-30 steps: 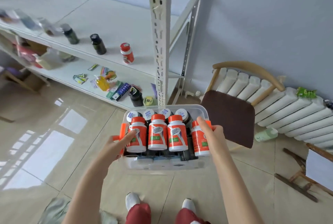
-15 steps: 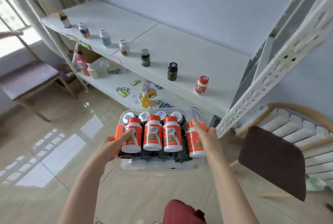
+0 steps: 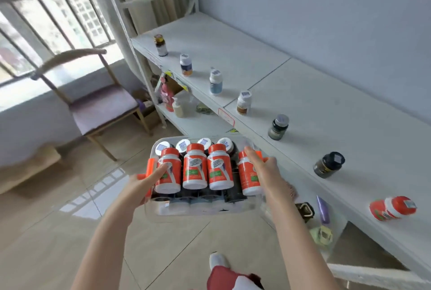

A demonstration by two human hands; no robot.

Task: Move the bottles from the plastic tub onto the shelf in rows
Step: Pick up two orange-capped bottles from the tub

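Clear plastic tub [image 3: 203, 210], packed with orange-capped bottles [image 3: 194, 168], is held just left of the white shelf [image 3: 314, 94]. The left hand [image 3: 142, 184] and right hand [image 3: 265, 173] each clasp one end, thumbs over the rim. A row of seven bottles [image 3: 278, 126] lines the shelf's near edge.

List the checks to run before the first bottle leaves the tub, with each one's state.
1. Both sides of tub gripped, by left hand and right hand: ok.
2. Tub's orange bottles upright: ok.
3. Bare shelf behind the front row: ok.
4. A hand free to pick: not ok.
5. End bottle on shelf upright: cannot tell.
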